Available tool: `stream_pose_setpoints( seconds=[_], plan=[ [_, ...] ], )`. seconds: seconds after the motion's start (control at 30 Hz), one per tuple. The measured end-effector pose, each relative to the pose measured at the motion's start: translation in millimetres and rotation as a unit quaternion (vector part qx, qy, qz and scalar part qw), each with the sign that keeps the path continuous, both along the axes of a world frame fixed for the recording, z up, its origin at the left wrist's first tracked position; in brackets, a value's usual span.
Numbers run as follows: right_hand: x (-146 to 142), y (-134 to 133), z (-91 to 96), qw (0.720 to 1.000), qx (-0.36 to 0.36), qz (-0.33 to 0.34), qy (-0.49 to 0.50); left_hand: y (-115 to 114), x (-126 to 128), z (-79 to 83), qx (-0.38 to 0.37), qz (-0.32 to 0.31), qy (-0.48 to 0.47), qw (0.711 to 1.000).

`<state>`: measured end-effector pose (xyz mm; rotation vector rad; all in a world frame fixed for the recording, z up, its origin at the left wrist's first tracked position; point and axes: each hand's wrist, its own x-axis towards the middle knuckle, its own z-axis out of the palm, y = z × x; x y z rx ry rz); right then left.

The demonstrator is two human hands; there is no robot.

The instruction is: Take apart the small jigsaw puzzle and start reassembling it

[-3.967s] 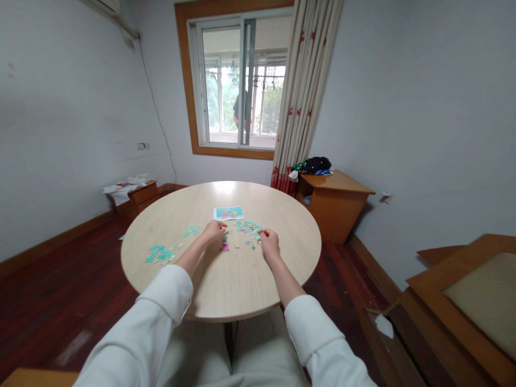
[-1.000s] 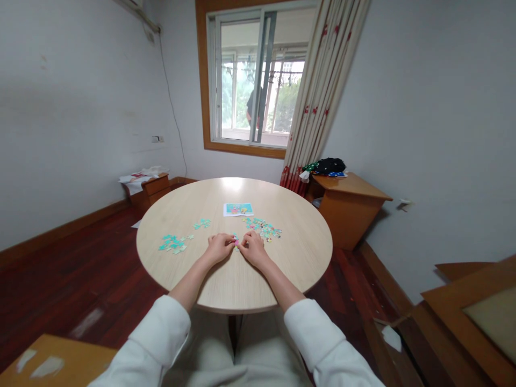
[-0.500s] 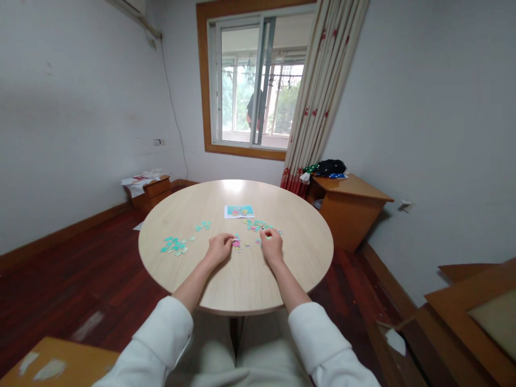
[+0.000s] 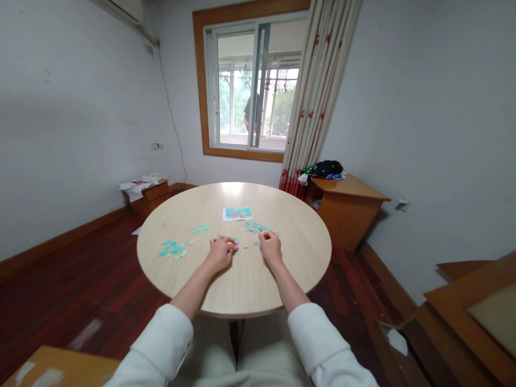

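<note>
My left hand [image 4: 221, 253] rests on the table with its fingers bent and slightly apart, touching the edge of a small pink cluster of jigsaw pieces [image 4: 236, 245]. The hand covers part of that cluster. My right hand [image 4: 270, 248] is closed in a pinch beside a few loose pieces [image 4: 256, 244]; whatever sits between its fingertips is too small to make out. Just beyond it lies a spread of mixed-colour jigsaw pieces [image 4: 253, 228]. A single small piece [image 4: 246, 248] lies between the hands.
A picture card [image 4: 237, 214] lies farther back on the round table [image 4: 181, 207]. Teal pieces form a pile [image 4: 173, 249] at left and a smaller group [image 4: 202, 229] nearer the middle. A wooden cabinet [image 4: 350, 207] stands behind right. A person [image 4: 250, 113] shows through the window.
My left hand has turned flatter, its fingers now reaching over more of the pink cluster. The right hand stays pinched in nearly the same place. The view has shifted slightly.
</note>
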<state>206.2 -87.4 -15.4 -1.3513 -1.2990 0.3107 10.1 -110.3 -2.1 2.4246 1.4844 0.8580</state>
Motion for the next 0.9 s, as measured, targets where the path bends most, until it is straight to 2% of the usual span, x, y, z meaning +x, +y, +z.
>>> stream_pose_setpoints(
  seconds=[0.17, 0.37, 0.57, 0.8, 0.9],
  plan=[
    [0.7, 0.6, -0.4, 1.000, -0.001, 0.007, 0.003, 0.5, -1.7, 0.2, 0.035, 0.011, -0.029, 0.999],
    [0.4, 0.2, 0.4, 1.000, -0.002, 0.011, 0.000, -0.7, -1.9, 3.8, 0.037, 0.015, -0.045, 0.998],
    [-0.8, -0.1, 1.2, 1.000, -0.002, 0.011, 0.007, -1.8, -0.9, 2.1, 0.032, -0.022, -0.007, 0.999],
    [-0.9, -0.5, 1.8, 1.000, -0.005, 0.014, 0.015, -2.8, -1.5, 1.5, 0.057, -0.011, 0.002, 0.998],
    [-1.8, -1.6, 3.2, 1.000, -0.011, 0.014, 0.019, -2.4, -1.1, 2.1, 0.034, -0.020, 0.011, 0.999]
  ],
)
